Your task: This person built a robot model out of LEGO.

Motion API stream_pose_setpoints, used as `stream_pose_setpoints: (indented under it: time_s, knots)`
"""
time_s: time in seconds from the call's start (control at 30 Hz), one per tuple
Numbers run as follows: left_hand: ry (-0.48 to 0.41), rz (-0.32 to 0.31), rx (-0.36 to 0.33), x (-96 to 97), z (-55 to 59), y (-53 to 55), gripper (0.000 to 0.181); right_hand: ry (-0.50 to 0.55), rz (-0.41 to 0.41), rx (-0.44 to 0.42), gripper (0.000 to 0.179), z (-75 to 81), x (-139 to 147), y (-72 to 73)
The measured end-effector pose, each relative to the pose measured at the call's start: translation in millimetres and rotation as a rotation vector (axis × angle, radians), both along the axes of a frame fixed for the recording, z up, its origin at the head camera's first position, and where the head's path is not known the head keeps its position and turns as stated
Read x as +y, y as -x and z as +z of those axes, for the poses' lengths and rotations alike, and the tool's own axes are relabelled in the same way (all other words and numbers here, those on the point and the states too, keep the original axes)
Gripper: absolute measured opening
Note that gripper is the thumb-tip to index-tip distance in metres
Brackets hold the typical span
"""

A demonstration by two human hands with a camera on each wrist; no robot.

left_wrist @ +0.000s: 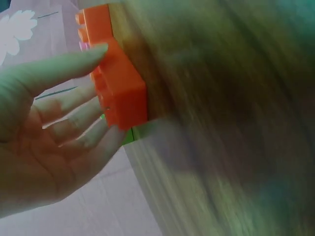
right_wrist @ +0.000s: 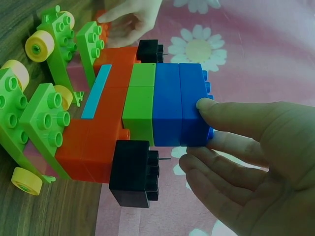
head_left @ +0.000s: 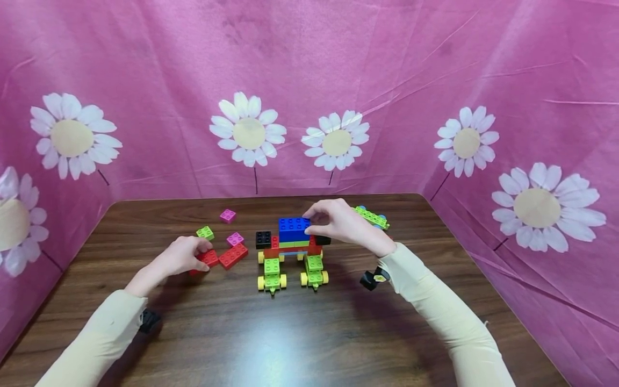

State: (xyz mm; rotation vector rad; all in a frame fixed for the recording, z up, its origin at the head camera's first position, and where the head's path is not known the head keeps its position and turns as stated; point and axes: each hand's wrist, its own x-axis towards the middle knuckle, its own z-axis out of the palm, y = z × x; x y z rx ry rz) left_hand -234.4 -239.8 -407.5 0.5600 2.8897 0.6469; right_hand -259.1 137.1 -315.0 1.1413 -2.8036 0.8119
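In the middle of the table stands a built toy of bricks on yellow-wheeled green bases [head_left: 272,279]. Red bricks [right_wrist: 88,147] span it, with light green bricks [right_wrist: 139,105] and two stacked blue bricks [head_left: 292,231] above. My right hand [head_left: 338,220] pinches the upper blue brick at its right end, thumb on the near face. To the left, my left hand [head_left: 181,255] holds a red brick [left_wrist: 123,88] between thumb and fingers, low over the table. Black bricks [right_wrist: 130,172] sit at both ends of the toy.
Beside the left hand lie another red brick [head_left: 234,256], a green brick [head_left: 205,233] and two pink bricks [head_left: 235,239]. A green wheeled base [head_left: 371,216] lies behind the right hand. A pink flowered cloth [head_left: 309,64] hangs behind the wooden table [head_left: 217,333].
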Motion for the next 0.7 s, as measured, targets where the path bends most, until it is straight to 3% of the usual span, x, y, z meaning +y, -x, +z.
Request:
stream_pose_setpoints:
  time_s: [0.13, 0.37, 0.7]
  knots:
    - [0.018, 0.018, -0.024, -6.6, 0.3, 0.8, 0.04, -0.004, 0.002, -0.002, 0.029, -0.1, -1, 0.3]
    - [0.009, 0.005, 0.023, -14.5, 5.9, 4.9, 0.034, -0.007, -0.004, -0.002, 0.029, -0.4, 0, 0.6]
    - [-0.086, 0.015, 0.079, -3.4, 54.2, 10.3, 0.034, 0.003, 0.005, 0.006, 0.029, -1.1, 1, 0.5]
